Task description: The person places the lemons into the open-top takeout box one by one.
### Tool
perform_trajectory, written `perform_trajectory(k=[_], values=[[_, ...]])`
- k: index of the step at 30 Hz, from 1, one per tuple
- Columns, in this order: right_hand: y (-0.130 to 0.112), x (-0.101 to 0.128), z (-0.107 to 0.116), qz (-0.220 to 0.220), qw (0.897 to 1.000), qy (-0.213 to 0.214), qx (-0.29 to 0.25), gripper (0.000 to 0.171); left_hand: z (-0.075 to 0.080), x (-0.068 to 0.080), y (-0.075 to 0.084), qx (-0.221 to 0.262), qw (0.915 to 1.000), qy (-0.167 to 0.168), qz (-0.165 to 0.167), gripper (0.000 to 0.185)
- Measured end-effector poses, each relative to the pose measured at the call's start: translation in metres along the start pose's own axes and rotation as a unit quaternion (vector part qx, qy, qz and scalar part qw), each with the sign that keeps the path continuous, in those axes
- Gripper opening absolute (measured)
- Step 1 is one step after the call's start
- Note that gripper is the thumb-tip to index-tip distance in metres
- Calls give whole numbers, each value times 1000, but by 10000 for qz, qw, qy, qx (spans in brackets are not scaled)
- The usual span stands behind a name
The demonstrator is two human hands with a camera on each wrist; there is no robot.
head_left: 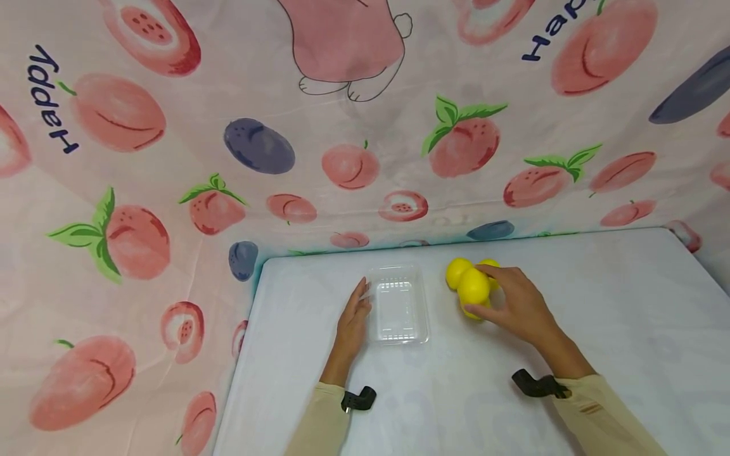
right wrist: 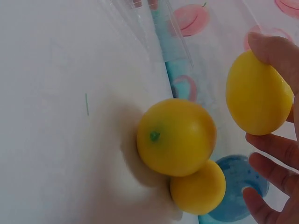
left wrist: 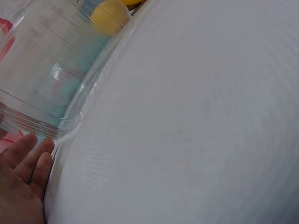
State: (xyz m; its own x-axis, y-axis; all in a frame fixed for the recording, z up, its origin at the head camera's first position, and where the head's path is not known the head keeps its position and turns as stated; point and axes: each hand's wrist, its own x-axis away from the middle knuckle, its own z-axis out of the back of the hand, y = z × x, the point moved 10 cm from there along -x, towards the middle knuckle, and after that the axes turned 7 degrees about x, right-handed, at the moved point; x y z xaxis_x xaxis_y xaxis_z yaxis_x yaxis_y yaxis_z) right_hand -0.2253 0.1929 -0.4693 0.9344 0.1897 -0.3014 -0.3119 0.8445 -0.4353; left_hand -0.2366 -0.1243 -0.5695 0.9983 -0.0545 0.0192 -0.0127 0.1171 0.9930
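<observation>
A clear plastic tray (head_left: 397,304) lies on the white table (head_left: 599,304), with nothing inside it. My left hand (head_left: 359,304) lies flat beside the tray's left edge, fingers straight against its rim; the left wrist view shows the fingertips (left wrist: 32,156) at the tray's corner (left wrist: 51,79). Right of the tray sits a cluster of yellow lemons. My right hand (head_left: 476,290) grips one lemon (head_left: 473,285) between thumb and fingers. In the right wrist view this held lemon (right wrist: 257,93) is apart from two other lemons (right wrist: 176,136) (right wrist: 198,189) that touch each other on the table.
A pink cloth printed with peaches (head_left: 142,158) hangs behind and to the left of the table. The table's back edge (head_left: 433,244) runs just behind the lemons. Bare white tabletop stretches to the right and towards me.
</observation>
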Motion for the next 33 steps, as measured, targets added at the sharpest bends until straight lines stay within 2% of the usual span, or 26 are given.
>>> perform_trajectory(k=[12,26,33], values=[[-15,-17,-12,10,9998,-95,-169,81,0,-1,2,-114,9999,3,-19,57],[-37,-29,-21,121,9985,-262,-469,77,-1,-1,2,120,9999,17,37,57],[-46,-33,-28,219,9975,-341,-585,78,-1,0,3,15,10000,8,87,57]])
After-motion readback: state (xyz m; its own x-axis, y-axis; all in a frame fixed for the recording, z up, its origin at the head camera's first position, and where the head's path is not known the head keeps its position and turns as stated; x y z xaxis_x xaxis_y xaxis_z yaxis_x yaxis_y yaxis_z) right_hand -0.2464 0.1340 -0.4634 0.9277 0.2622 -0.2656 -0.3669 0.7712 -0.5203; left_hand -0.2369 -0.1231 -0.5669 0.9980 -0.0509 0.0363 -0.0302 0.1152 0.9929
